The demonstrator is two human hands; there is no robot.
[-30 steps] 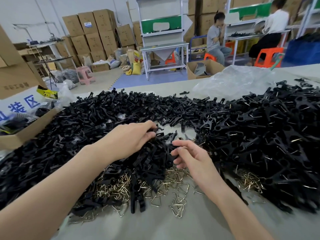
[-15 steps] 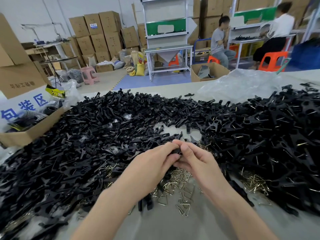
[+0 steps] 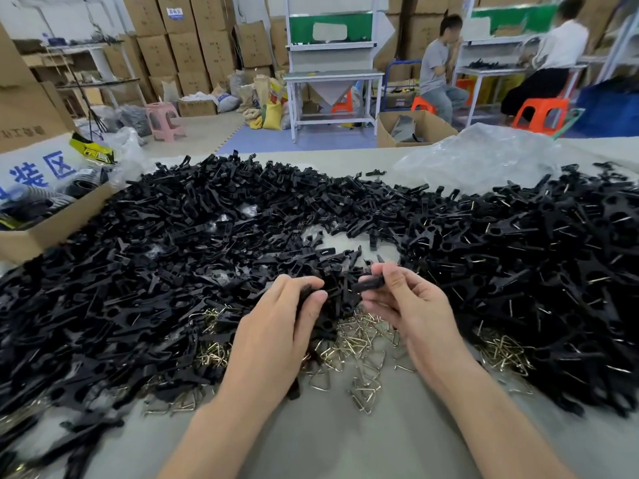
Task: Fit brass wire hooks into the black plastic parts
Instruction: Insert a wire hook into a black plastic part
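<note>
A big heap of black plastic parts (image 3: pixel 193 250) covers the left and middle of the table. A second heap (image 3: pixel 539 271) on the right shows brass wire in many pieces. Loose brass wire hooks (image 3: pixel 356 344) lie in front of the heaps, below my hands. My left hand (image 3: pixel 276 326) grips a black part (image 3: pixel 306 292) with curled fingers. My right hand (image 3: pixel 411 302) pinches another black part (image 3: pixel 370 284) between thumb and fingers. The hands are a little apart, above the hooks. I see no hook in either hand.
An open cardboard box (image 3: pixel 52 223) with bagged items stands at the left table edge. A crumpled clear plastic bag (image 3: pixel 484 157) lies at the back right. Beyond the table are stacked cartons, a white workbench (image 3: pixel 332 77) and two seated people.
My hands came together at the middle half a second ago and have now drawn apart, each holding a black part. The left hand left the pile it was reaching into.
</note>
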